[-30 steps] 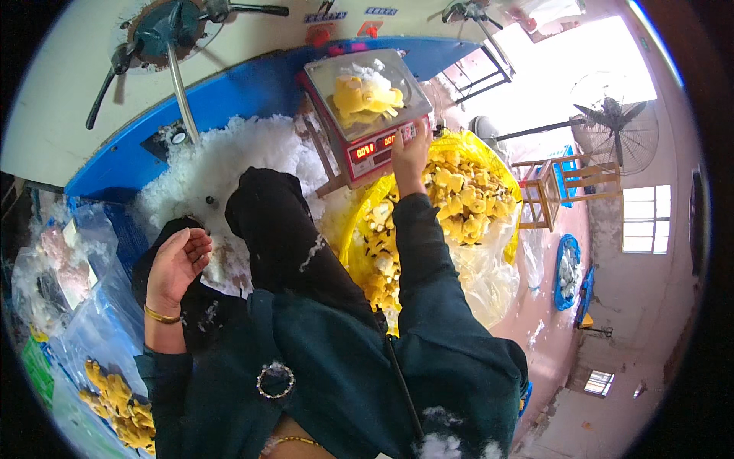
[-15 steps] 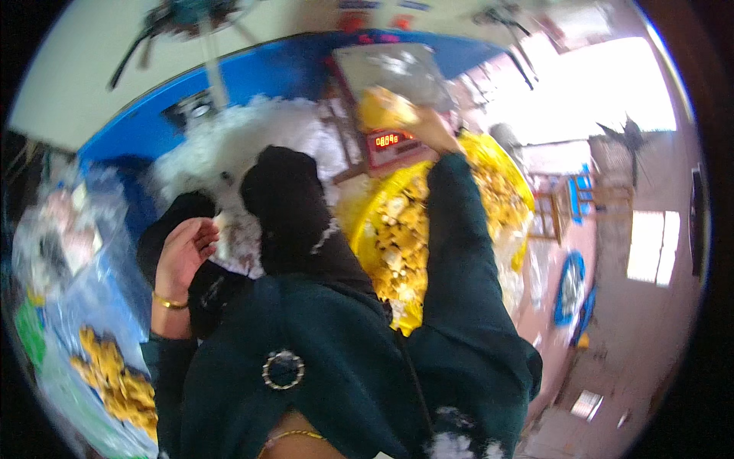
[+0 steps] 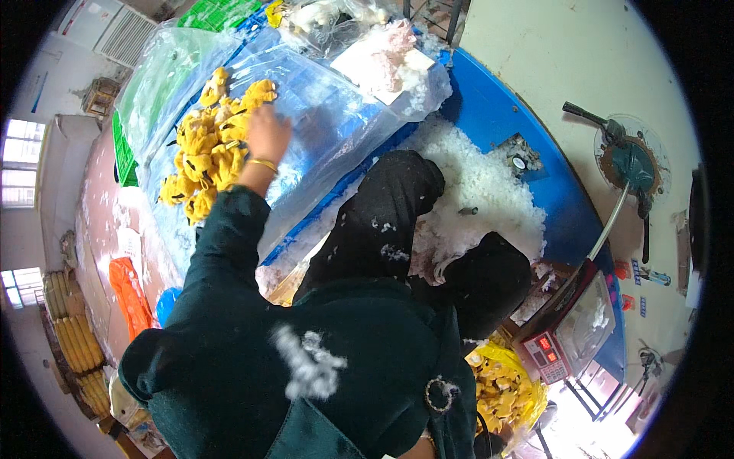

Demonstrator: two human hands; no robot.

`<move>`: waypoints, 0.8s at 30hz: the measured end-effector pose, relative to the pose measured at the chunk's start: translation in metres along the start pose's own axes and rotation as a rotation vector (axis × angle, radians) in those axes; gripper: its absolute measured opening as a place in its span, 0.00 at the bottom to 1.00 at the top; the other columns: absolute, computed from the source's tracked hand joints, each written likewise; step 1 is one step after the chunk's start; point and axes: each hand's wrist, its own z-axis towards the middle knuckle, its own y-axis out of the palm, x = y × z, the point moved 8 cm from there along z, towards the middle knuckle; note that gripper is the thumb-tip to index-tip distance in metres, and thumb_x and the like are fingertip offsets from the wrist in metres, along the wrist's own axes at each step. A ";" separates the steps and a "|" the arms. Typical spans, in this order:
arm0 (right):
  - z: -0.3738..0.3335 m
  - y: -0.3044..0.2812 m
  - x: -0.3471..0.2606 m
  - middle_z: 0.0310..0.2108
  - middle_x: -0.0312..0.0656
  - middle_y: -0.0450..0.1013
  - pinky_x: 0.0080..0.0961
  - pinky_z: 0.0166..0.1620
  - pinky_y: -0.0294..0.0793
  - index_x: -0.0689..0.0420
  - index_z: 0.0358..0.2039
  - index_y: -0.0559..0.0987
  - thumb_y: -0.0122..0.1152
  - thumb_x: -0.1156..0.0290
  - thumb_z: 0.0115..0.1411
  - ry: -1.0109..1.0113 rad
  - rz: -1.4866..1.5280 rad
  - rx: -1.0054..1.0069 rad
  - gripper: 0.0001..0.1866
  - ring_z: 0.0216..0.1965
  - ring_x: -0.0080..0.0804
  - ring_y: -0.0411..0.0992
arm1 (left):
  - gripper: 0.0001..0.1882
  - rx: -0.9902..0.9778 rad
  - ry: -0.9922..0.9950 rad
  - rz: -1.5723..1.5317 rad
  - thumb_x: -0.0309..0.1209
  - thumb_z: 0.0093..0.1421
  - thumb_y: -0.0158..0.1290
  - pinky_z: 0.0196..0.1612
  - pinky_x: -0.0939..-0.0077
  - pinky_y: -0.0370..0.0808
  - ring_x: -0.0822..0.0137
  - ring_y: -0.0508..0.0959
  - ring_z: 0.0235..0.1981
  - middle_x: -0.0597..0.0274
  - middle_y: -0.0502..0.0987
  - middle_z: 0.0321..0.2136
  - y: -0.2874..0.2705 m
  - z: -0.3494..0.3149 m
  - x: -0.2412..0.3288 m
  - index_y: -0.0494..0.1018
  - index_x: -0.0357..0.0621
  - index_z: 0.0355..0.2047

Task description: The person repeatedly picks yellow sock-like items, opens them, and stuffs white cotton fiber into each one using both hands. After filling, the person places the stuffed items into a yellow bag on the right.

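Fingers of the left hand (image 3: pixel 269 139) were partly curled and blurred at the right edge of the yellow plush pieces (image 3: pixel 206 145), heaped on the clear plastic sheet (image 3: pixel 315 86) — I could not tell whether they had hold of one. Right hand: out of view. I judged the work partway: many small items (image 3: pixel 501 392) lay in the yellow bag (image 3: pixel 537 399), the heap was left, and the scale pan (image 3: pixel 582 325) bore only a white tuft (image 3: pixel 600 314).

Bright daylight flared white at four o'clock.
Windows (image 3: pixel 23 185) at nine o'clock glowed pale; the left hand (image 3: pixel 267 136) blurred slightly; straight lines bowed toward the edges.
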 end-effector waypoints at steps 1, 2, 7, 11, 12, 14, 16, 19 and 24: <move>-0.002 0.002 0.007 0.45 0.45 0.73 0.31 0.38 0.75 0.55 0.52 0.70 0.53 0.52 0.59 0.041 0.017 -0.009 0.26 0.42 0.35 0.73 | 0.18 -0.027 -0.050 0.197 0.40 0.51 0.59 0.44 0.62 0.73 0.49 0.74 0.44 0.52 0.75 0.39 -0.009 0.012 -0.015 0.73 0.44 0.39; -0.006 0.004 0.015 0.46 0.44 0.73 0.30 0.38 0.75 0.55 0.52 0.70 0.52 0.52 0.59 0.076 0.032 -0.015 0.26 0.42 0.34 0.73 | 0.16 -0.130 -0.051 0.322 0.40 0.52 0.57 0.46 0.63 0.72 0.51 0.73 0.46 0.52 0.75 0.40 -0.012 0.013 -0.021 0.74 0.46 0.39; 0.003 0.016 0.014 0.47 0.43 0.71 0.28 0.37 0.76 0.56 0.53 0.68 0.49 0.51 0.62 0.073 0.169 -0.077 0.26 0.44 0.30 0.72 | 0.13 -0.242 0.079 0.446 0.35 0.51 0.54 0.46 0.64 0.72 0.56 0.73 0.47 0.59 0.75 0.40 0.018 0.032 -0.068 0.76 0.46 0.36; -0.010 0.022 -0.181 0.35 0.41 0.76 0.19 0.32 0.72 0.60 0.47 0.75 0.55 0.62 0.61 -0.609 0.450 0.074 0.18 0.30 0.24 0.72 | 0.06 -0.059 0.139 -0.189 0.27 0.57 0.51 0.37 0.69 0.73 0.64 0.77 0.37 0.64 0.77 0.33 -0.026 0.042 -0.024 0.76 0.43 0.35; -0.015 0.031 -0.217 0.37 0.38 0.75 0.18 0.33 0.71 0.60 0.46 0.76 0.56 0.63 0.61 -0.583 0.398 0.038 0.17 0.32 0.23 0.72 | 0.06 -0.123 0.088 -0.548 0.27 0.58 0.51 0.36 0.72 0.73 0.67 0.77 0.35 0.65 0.78 0.32 -0.013 0.046 -0.019 0.76 0.42 0.35; -0.076 0.058 -0.338 0.38 0.35 0.74 0.16 0.35 0.69 0.60 0.46 0.76 0.56 0.67 0.62 -0.612 0.437 -0.194 0.15 0.36 0.20 0.71 | 0.08 -0.266 -0.056 -1.256 0.27 0.64 0.48 0.34 0.80 0.73 0.73 0.77 0.29 0.66 0.79 0.30 -0.009 0.039 0.038 0.75 0.37 0.37; -0.083 0.089 -0.393 0.40 0.36 0.75 0.16 0.39 0.70 0.58 0.45 0.78 0.57 0.70 0.61 -0.846 0.280 -0.098 0.12 0.37 0.20 0.71 | 0.11 -0.603 -0.303 -1.751 0.27 0.65 0.44 0.46 0.73 0.74 0.67 0.78 0.39 0.59 0.78 0.38 0.009 0.021 0.111 0.73 0.37 0.43; -0.219 0.113 -0.527 0.42 0.44 0.74 0.23 0.42 0.73 0.54 0.48 0.76 0.62 0.70 0.55 -1.354 0.173 -0.151 0.19 0.40 0.33 0.75 | 0.17 -1.295 -0.250 -2.368 0.32 0.67 0.41 0.54 0.64 0.72 0.61 0.75 0.49 0.52 0.74 0.48 -0.013 -0.039 0.235 0.65 0.38 0.54; -0.307 0.111 -0.584 0.42 0.38 0.67 0.33 0.35 0.74 0.50 0.40 0.76 0.64 0.65 0.51 -1.641 -0.005 0.126 0.15 0.34 0.38 0.73 | 0.16 -1.523 -0.366 -2.086 0.31 0.65 0.46 0.46 0.71 0.78 0.64 0.79 0.42 0.54 0.76 0.45 -0.017 -0.110 0.323 0.69 0.36 0.50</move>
